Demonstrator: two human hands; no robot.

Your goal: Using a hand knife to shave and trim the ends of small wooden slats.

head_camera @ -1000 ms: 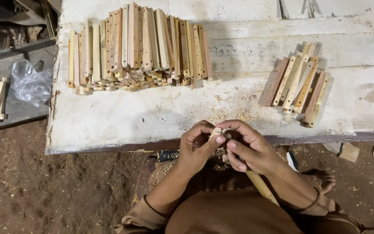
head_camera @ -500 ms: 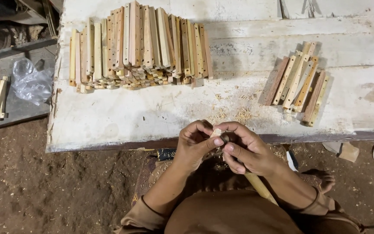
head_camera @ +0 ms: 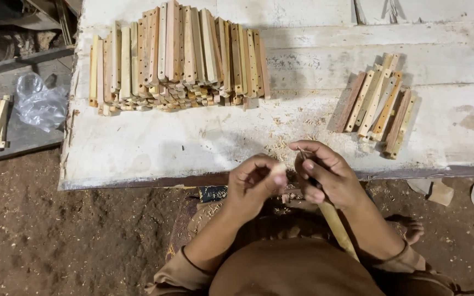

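In the head view, the left hand (head_camera: 254, 183) and the right hand (head_camera: 325, 175) sit close together just below the near edge of the table (head_camera: 154, 148), over the person's lap. The left hand has its fingers curled in, thumb and forefinger pinching a small pale wooden piece (head_camera: 278, 169) at its tip, which points toward the right hand. The right hand is closed around a long wooden-handled tool (head_camera: 337, 223); the handle runs down and back from the palm toward the person's right knee, and a thin metal point (head_camera: 302, 152) sticks up just above the fingers. The small piece lies in the narrow gap between the two hands, nearer the left thumb; whether the tool's tip touches it cannot be told.

Just ahead of both hands, wood shavings (head_camera: 281, 143) are scattered on the white table. Farther ahead and to the left of the left hand lies a big stack of drilled wooden slats (head_camera: 176, 57), piled in layers side by side. Ahead and to the right of the right hand, well apart from it, is a smaller row of slats (head_camera: 377, 104), laid slanting. Far out to the left, off the table, lies a crumpled clear plastic bag (head_camera: 39, 101). Below the table is brown dirt floor (head_camera: 56, 230), and a bare foot (head_camera: 410, 227) shows beside the right forearm.
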